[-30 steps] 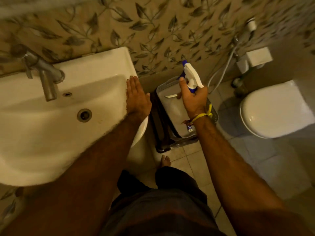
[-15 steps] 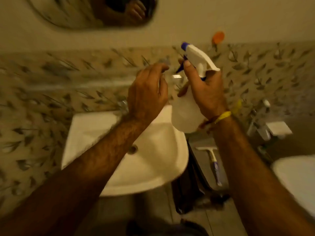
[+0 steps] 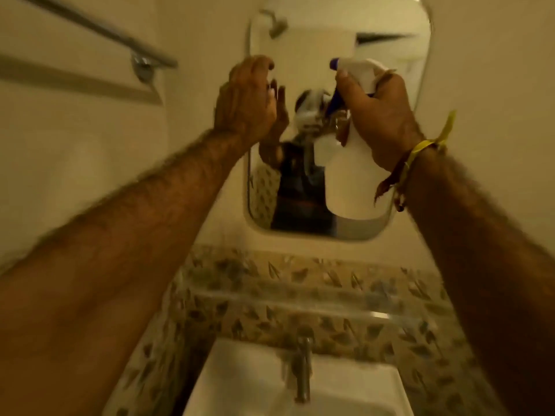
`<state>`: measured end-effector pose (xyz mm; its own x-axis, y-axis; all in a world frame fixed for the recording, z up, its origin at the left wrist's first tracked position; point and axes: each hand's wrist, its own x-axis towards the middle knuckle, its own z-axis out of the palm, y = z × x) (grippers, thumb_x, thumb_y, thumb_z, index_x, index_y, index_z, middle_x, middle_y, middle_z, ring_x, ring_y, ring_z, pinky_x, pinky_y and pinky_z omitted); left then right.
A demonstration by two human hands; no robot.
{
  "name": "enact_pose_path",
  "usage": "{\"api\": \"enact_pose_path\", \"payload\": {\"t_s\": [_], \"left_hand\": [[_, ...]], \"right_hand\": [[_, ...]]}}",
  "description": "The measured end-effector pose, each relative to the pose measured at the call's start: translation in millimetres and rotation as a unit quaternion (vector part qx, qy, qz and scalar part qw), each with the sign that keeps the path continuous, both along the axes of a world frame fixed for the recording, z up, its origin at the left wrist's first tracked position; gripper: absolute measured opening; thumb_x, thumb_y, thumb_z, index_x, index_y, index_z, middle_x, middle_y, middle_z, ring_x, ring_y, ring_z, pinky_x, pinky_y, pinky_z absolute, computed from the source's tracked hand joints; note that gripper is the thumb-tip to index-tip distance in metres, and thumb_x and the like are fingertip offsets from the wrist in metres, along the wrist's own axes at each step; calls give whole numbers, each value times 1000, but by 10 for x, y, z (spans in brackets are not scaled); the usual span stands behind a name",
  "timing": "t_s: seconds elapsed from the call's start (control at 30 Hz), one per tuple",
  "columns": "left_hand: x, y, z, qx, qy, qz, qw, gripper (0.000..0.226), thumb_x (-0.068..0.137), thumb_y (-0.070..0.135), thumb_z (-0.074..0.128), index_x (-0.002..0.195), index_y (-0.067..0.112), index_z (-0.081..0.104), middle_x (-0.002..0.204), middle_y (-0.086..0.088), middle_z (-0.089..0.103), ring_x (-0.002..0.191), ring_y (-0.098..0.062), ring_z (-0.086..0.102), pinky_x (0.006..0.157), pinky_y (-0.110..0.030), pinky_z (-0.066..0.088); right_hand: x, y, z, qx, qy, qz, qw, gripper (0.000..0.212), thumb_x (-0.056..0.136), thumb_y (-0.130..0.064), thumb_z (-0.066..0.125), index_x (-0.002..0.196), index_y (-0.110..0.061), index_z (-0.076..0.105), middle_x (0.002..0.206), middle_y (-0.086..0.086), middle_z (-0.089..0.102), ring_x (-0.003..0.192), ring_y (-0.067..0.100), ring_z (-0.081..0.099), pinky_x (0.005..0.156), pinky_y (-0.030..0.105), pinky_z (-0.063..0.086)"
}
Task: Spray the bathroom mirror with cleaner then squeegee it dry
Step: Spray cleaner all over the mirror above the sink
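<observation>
The rounded wall mirror (image 3: pixel 318 31) hangs above the basin and shows a reflection of me. My right hand (image 3: pixel 378 115) grips a white spray bottle (image 3: pixel 351 181) with a blue nozzle tip, held upright in front of the mirror's right half, nozzle pointing left. My left hand (image 3: pixel 244 97) is raised at the mirror's left edge, fingers curled, holding nothing; whether it touches the glass is unclear from the blur. No squeegee is in sight.
A white basin (image 3: pixel 258 385) with a metal tap (image 3: pixel 301 373) sits below. A band of leaf-patterned tiles (image 3: pixel 270 298) runs under the mirror. A metal towel rail (image 3: pixel 99 34) is fixed to the wall at upper left.
My view swung up from the floor and basin to the mirror. Both hands rose: the right lifted the spray bottle out of the basket to mirror height, the left left the basin rim.
</observation>
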<state>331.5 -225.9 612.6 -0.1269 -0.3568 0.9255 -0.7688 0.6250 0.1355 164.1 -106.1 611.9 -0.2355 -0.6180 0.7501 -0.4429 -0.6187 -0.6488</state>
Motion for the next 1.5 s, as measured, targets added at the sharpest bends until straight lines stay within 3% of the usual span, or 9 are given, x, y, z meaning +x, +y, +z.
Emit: {"api": "enact_pose_path", "payload": {"t_s": [0.2, 0.33, 0.53, 0.63, 0.73, 0.87, 1.2, 1.33, 1.5], "left_hand": [[246, -469, 544, 110, -17, -30, 993, 59, 103, 30, 56, 152, 9, 32, 155, -11, 37, 140, -28, 40, 111, -39, 39], [255, -739, 601, 227, 3, -58, 972, 74, 108, 42, 42, 162, 10, 3, 170, -12, 0, 157, -29, 4, 127, -46, 15], [152, -1049, 435, 300, -14, -59, 952, 80, 107, 53, 31, 160, 17, -17, 166, -1, -28, 153, -28, -24, 126, -52, -4], [162, -1066, 428, 302, -30, -44, 952, 81, 107, 54, 30, 159, 17, -19, 165, -1, -30, 153, -28, -25, 126, -51, -5], [189, -1039, 454, 305, -38, -43, 951, 81, 107, 52, 33, 160, 17, -18, 166, -2, -29, 154, -28, -22, 127, -51, -3], [207, -1028, 371, 314, -34, -41, 948, 81, 108, 49, 36, 160, 18, -17, 166, -1, -27, 154, -28, -21, 127, -52, -1], [260, -1091, -861, 337, -57, -57, 938, 79, 107, 47, 38, 160, 23, -16, 166, 4, -27, 154, -26, -23, 127, -54, 1], [249, -1066, -1125, 360, -62, -63, 929, 79, 108, 44, 40, 160, 22, -16, 166, 4, -27, 153, -27, -23, 126, -55, 0], [201, -994, -1191, 378, -58, -60, 922, 81, 107, 44, 41, 160, 22, -16, 166, 3, -28, 154, -30, -23, 125, -56, -1]], "right_hand": [[136, -144, 894, -13, 37, -6, 999, 45, 98, -39, 54, 126, -4, 51, 100, 11, 66, 61, 20, 71, 46, 29, 55], [241, -270, 1126, -34, 91, -47, 994, 33, 99, -26, 56, 129, -12, 53, 80, 12, 68, 38, 10, 59, 37, 20, 47], [145, -383, 1272, -64, 104, -98, 988, 44, 94, -28, 65, 134, -17, 52, 88, 4, 68, 47, 0, 59, 42, 15, 47], [170, -433, 1201, -23, 94, -89, 991, 44, 94, -28, 63, 132, -11, 51, 98, 8, 68, 51, 4, 61, 42, 19, 47], [184, -465, 1022, 0, 72, -97, 993, 41, 94, -29, 63, 127, -7, 51, 86, 6, 65, 36, 0, 57, 34, 14, 43], [140, -491, 802, 1, 61, -114, 992, 47, 90, -37, 65, 127, -9, 52, 86, 5, 65, 39, 0, 57, 35, 13, 43], [134, -550, 8, 47, 54, -124, 990, 51, 88, -39, 69, 130, -14, 54, 101, 12, 68, 59, 12, 63, 39, 17, 46], [170, -600, -357, 102, 66, -122, 985, 53, 88, -41, 68, 128, -11, 52, 105, 12, 69, 74, 21, 68, 52, 29, 55], [251, -667, -715, 136, 106, -130, 976, 49, 89, -37, 69, 130, -16, 52, 108, 11, 70, 97, 31, 68, 82, 48, 59]]}}
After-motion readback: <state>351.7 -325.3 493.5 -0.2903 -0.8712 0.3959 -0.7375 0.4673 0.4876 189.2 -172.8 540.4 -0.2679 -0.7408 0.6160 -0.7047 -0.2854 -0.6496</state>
